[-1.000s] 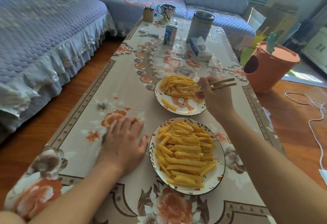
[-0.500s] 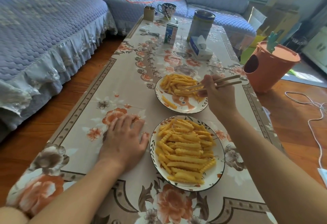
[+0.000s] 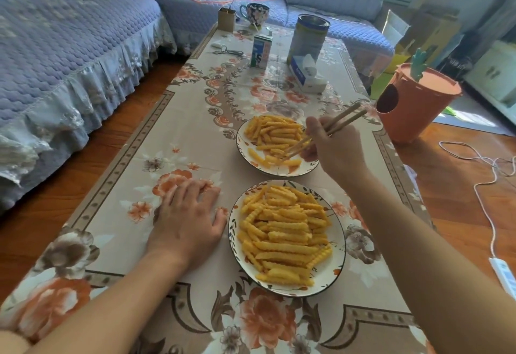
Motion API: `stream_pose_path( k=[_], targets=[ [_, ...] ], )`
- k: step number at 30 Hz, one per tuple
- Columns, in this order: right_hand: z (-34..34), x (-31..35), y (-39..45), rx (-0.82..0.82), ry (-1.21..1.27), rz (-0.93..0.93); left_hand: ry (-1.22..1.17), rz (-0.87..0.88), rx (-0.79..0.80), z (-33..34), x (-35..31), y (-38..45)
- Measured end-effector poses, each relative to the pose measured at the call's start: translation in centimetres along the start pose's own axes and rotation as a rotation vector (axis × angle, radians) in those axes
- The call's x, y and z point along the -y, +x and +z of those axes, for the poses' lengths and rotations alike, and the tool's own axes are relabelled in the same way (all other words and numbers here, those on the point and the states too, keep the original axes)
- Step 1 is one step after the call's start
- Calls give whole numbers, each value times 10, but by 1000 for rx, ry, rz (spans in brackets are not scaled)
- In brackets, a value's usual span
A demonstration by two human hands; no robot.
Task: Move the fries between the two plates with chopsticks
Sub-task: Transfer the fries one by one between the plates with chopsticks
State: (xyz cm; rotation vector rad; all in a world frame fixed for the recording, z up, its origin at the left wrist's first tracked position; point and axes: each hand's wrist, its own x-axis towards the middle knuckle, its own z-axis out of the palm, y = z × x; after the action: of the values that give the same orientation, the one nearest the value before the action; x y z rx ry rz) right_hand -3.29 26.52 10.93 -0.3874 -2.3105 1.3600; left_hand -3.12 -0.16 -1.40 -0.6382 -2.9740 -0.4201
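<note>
The right hand [image 3: 335, 149] grips the chopsticks [image 3: 329, 130], their tips down among loose fries [image 3: 282, 161] on the far plate [image 3: 310, 166]. The left hand [image 3: 187, 219] lies flat and empty on the bench [image 3: 178, 141], beside the fuller near plate [image 3: 339, 242]. This looks like the picking step; next comes pinching one fry firmly and carrying it across.

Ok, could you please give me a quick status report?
Left hand flat on tablecloth. Right hand grips chopsticks, tips among fries on far plate. Nothing blocking.
</note>
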Motion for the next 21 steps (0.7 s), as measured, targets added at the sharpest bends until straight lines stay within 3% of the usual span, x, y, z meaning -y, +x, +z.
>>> stream_pose_path(
  k=[9, 14, 21],
  targets=[
    [-14, -20, -8, -63, 19, 35, 12, -9, 10, 2, 2, 1],
    [-39, 5, -22, -113, 132, 16, 18, -22, 24, 1, 0, 1],
    [-74, 57, -76, 120, 111, 31, 27, -24, 22, -1, -2, 0]
  ],
)
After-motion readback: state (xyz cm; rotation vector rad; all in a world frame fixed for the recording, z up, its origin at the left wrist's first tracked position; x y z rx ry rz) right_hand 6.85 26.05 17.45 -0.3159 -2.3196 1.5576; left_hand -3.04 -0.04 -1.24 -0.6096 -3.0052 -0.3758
